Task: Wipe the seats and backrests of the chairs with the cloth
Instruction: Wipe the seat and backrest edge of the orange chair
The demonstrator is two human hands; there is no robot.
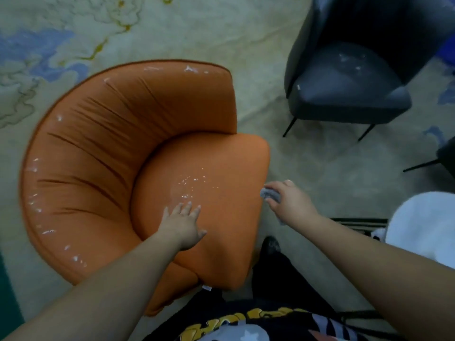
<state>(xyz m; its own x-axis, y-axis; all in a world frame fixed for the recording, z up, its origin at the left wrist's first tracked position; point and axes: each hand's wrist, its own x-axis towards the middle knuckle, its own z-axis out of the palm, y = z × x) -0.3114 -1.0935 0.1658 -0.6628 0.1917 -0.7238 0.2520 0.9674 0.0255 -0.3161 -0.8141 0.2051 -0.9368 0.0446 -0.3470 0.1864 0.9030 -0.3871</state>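
Note:
An orange armchair [103,134] with a curved backrest fills the middle of the view. Its seat cushion [221,168] has white specks near the centre, and white marks dot the backrest rim. My left hand [183,225] lies flat on the seat with fingers spread, just below the specks. My right hand [289,199] grips a small grey cloth [270,194] at the right edge of the seat cushion. A dark grey chair [349,92] with white marks on its seat stands at the upper right.
A pale patterned carpet [172,28] covers the floor. A white object [426,222] sits at the right edge, with a dark striped item beside it. Another dark chair's legs [423,164] show at the far right. My foot [270,244] stands close to the orange seat.

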